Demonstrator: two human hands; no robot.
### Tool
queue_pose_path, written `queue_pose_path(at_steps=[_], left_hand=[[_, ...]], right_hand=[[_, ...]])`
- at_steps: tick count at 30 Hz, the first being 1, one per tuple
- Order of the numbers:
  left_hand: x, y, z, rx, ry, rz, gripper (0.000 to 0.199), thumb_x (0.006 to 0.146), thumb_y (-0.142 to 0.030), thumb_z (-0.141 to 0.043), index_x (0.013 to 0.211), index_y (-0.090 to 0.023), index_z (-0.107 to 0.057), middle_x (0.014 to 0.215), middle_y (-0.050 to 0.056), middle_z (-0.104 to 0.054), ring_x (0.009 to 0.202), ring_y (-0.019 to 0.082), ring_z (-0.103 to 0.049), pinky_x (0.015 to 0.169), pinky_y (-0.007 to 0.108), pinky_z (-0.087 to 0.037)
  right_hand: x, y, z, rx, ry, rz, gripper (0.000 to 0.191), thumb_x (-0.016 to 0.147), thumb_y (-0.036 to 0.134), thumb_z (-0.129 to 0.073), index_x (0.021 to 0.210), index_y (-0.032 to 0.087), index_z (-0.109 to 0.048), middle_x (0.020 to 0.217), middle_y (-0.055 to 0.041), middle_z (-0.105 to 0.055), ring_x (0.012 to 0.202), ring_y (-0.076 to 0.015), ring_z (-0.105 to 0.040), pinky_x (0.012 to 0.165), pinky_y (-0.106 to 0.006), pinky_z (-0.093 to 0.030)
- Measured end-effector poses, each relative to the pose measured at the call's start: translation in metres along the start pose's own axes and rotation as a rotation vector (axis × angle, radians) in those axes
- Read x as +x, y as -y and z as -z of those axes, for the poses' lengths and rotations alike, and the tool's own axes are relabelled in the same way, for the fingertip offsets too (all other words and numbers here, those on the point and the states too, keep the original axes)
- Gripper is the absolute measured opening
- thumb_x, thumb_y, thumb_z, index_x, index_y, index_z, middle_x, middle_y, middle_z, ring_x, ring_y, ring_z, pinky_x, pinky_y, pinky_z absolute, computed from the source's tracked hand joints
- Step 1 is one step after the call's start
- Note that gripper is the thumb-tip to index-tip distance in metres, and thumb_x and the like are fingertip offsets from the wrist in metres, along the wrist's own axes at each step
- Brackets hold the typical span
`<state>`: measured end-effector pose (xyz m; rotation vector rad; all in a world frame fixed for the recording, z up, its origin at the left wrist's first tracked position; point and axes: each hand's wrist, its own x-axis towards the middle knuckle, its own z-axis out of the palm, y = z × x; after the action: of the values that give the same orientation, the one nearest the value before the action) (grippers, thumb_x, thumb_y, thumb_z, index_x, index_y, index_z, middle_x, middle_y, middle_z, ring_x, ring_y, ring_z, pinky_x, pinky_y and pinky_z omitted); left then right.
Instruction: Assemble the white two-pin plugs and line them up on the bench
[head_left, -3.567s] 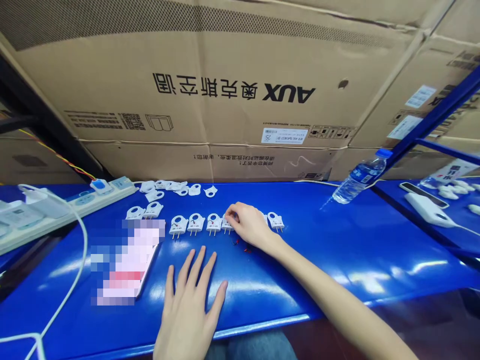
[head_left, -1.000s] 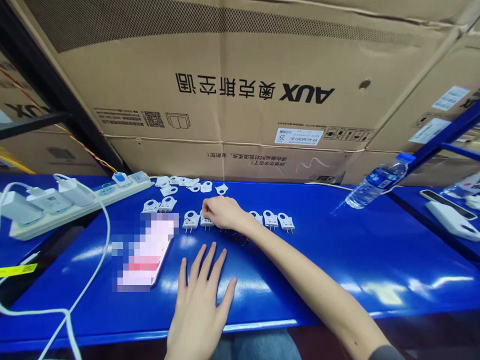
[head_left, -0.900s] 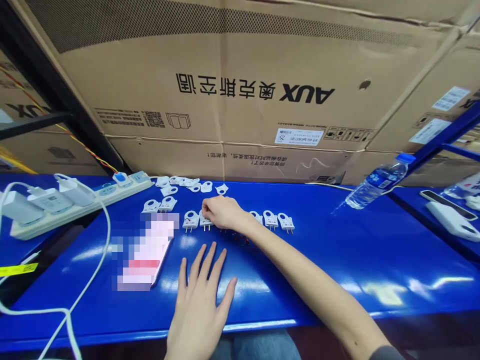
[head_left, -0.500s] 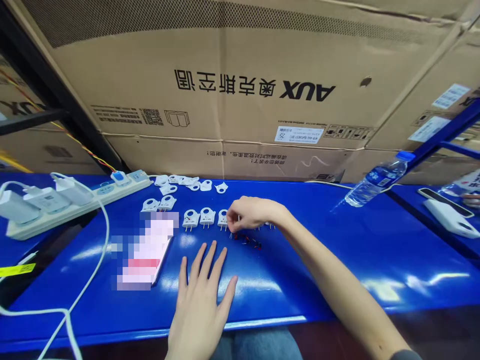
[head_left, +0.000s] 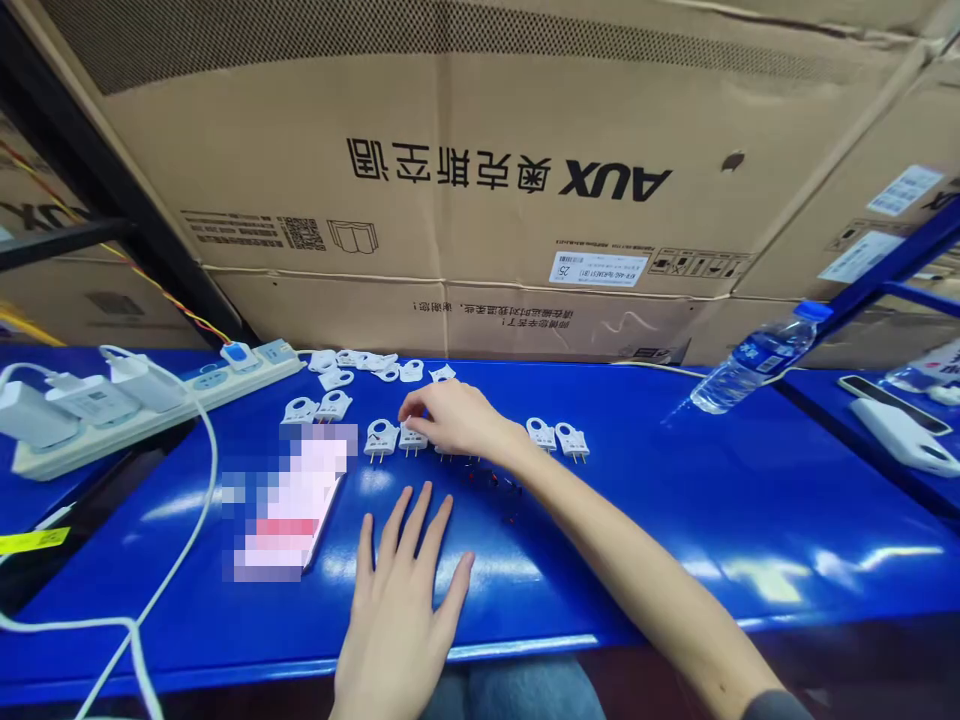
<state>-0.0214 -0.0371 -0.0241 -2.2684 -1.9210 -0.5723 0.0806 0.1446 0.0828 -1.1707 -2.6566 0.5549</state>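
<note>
Over on your far left there's the white power strip loaded with chargers, and a white cable loops down in front of it. Then a blurred-out pinkish slab lies on the blue table, with a pair of white plugs just behind it and loose ring pieces back by the cardboard box. The row of plugs starts with the first plug, prongs facing you. Your left hand lies palm down in front, fingers spread. Your right hand has its fingers curled at the second plug, but I can't tell if you're really pinching it. More prongs poke out under that hand, thin red and black wires lie just in front, then two more plugs, a blue-capped water bottle and a white block
</note>
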Motion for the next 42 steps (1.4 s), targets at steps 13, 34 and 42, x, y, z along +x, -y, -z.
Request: queue_pose_path(at_steps=[13,34,42], left_hand=[[0.000,0.000,0.000,0.016,-0.036,-0.020,0.052,0.102,-0.045,-0.047,0.149,-0.024,-0.056,0.156,0.007,-0.057,0.148,0.032,-0.048,0.126,0.062,-0.028],[-0.001,0.003,-0.005,0.008,-0.047,-0.024,0.055,0.103,-0.049,-0.044,0.152,-0.026,-0.053,0.160,0.006,-0.053,0.151,0.029,-0.043,0.128,0.059,-0.024],[0.001,0.002,-0.005,-0.021,-0.045,-0.012,0.055,0.103,-0.050,-0.043,0.153,-0.028,-0.050,0.161,0.004,-0.052,0.152,0.028,-0.042,0.128,0.059,-0.022]], right_hand=[[0.042,0.024,-0.038,-0.126,0.019,0.040,0.022,0.098,0.023,-0.058,0.108,0.026,-0.078,0.111,-0.0049,-0.079,0.106,-0.0232,-0.072,0.087,-0.031,-0.055],[-0.064,-0.004,0.011,0.050,-0.073,-0.115,0.013,0.095,0.023,-0.067,0.096,0.024,-0.079,0.092,-0.0010,-0.079,0.087,-0.0175,-0.071,0.076,-0.025,-0.047],[-0.141,-0.013,-0.010,0.275,-0.281,-0.351,0.017,0.099,0.024,-0.061,0.102,0.025,-0.077,0.099,-0.0016,-0.079,0.091,-0.0185,-0.073,0.082,-0.029,-0.048]])
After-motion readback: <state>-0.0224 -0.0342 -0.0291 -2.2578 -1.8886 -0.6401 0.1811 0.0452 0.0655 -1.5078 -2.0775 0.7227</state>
